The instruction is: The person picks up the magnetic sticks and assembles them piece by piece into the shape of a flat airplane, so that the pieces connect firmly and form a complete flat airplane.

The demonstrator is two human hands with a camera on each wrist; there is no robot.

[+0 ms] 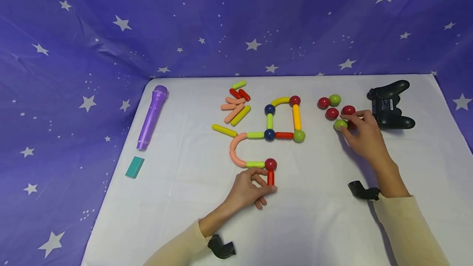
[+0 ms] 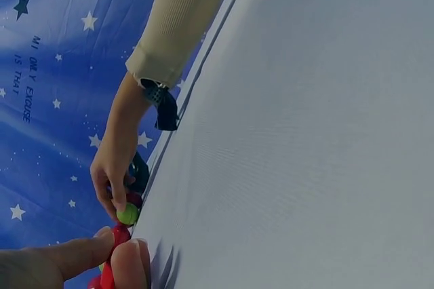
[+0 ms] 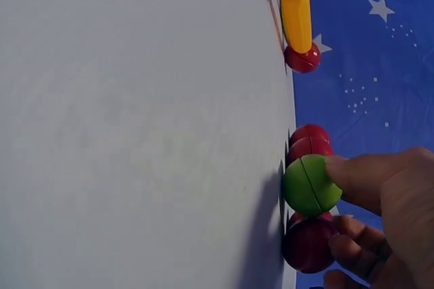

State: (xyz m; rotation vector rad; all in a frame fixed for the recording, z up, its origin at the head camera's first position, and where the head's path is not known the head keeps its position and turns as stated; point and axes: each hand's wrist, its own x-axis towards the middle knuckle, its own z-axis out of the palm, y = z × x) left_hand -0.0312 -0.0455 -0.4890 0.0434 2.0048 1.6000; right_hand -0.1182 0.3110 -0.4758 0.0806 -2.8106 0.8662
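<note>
My left hand [image 1: 249,188] pinches a short red stick [image 1: 271,177] between thumb and index finger. The stick's far end meets a red ball [image 1: 271,164] of a flat figure built from coloured sticks and balls. In that figure, a curved pink stick [image 1: 233,150] leads to a four-sided loop with two blue balls, a red ball [image 1: 294,101] and a green ball [image 1: 299,136]. At the right, my right hand [image 1: 363,136] holds a loose green ball [image 3: 312,185] with thumb and index finger. Its other fingers are by a dark red ball [image 3: 309,245], partly hidden in the head view.
Loose sticks [image 1: 234,116] lie behind the figure. Red balls [image 1: 331,113] and another green ball [image 1: 335,100] sit near my right hand, beside a black game controller [image 1: 388,108]. A purple microphone [image 1: 152,118] and a teal block [image 1: 134,167] lie at the left.
</note>
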